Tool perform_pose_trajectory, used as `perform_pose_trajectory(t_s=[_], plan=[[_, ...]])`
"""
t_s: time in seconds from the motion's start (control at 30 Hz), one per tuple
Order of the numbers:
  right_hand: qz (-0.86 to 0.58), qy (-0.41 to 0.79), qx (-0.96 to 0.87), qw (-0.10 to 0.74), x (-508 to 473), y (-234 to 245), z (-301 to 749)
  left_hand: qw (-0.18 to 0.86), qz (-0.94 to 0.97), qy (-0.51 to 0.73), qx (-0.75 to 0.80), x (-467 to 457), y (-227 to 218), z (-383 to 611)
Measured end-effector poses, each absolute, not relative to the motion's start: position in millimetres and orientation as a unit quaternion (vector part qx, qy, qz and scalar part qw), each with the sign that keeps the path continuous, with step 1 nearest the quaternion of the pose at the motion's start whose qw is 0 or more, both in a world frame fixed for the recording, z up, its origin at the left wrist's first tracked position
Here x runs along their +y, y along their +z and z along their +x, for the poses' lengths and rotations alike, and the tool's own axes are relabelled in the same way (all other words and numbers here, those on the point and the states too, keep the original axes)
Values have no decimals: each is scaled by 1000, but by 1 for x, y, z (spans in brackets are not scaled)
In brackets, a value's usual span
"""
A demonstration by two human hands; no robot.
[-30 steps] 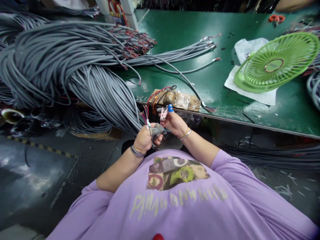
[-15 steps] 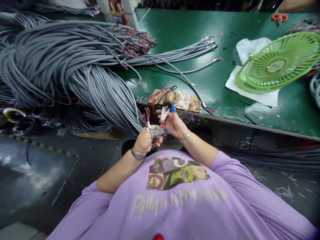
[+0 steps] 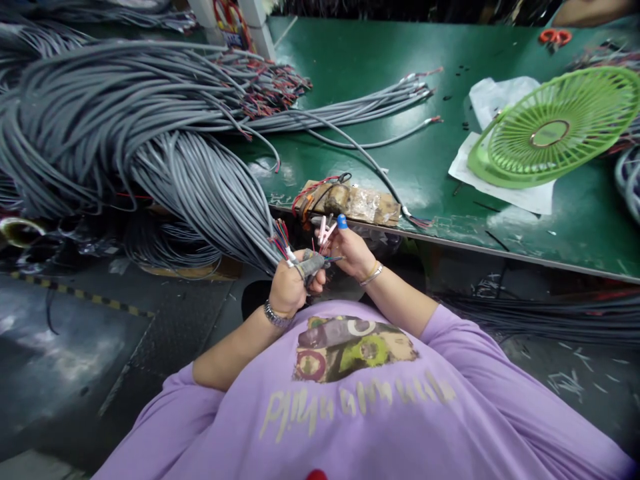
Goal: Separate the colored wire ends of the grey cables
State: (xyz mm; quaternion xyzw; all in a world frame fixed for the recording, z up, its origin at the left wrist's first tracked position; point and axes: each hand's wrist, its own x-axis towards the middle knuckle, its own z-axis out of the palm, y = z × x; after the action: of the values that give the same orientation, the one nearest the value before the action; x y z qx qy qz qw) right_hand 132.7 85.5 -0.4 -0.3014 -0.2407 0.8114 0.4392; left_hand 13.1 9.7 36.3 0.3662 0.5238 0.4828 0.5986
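Observation:
My left hand (image 3: 289,287) is closed round the end of a grey cable (image 3: 235,223) that comes down from the big bundle; coloured inner wires (image 3: 280,235) fan out above the fist, and a grey wrap covers one finger. My right hand (image 3: 350,250), with a blue cap on one fingertip, is pinched on thin coloured wires next to a small pink clip-like tool (image 3: 325,230). Both hands are close together, just below the edge of the green table (image 3: 380,60).
A huge coil of grey cables (image 3: 115,127) fills the left. Cut grey cables (image 3: 360,107) lie on the table, with a taped brown block (image 3: 365,203) at its edge, a green fan grille (image 3: 555,127) on white paper, and orange scissors (image 3: 553,37) far right. More cables run under the table.
My left hand has shifted slightly left and down with the cable end. The right hand stays pinched on the thin wires; the view has moved a little.

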Motion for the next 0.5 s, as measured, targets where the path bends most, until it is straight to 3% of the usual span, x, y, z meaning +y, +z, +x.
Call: perform_pose_trajectory(t_s=[0.17, 0.5], plan=[[-304, 831, -212, 414, 87, 5, 126, 596, 362, 482, 531, 10, 35, 14], [-299, 828, -157, 447, 87, 8, 119, 593, 353, 489, 534, 9, 25, 11]])
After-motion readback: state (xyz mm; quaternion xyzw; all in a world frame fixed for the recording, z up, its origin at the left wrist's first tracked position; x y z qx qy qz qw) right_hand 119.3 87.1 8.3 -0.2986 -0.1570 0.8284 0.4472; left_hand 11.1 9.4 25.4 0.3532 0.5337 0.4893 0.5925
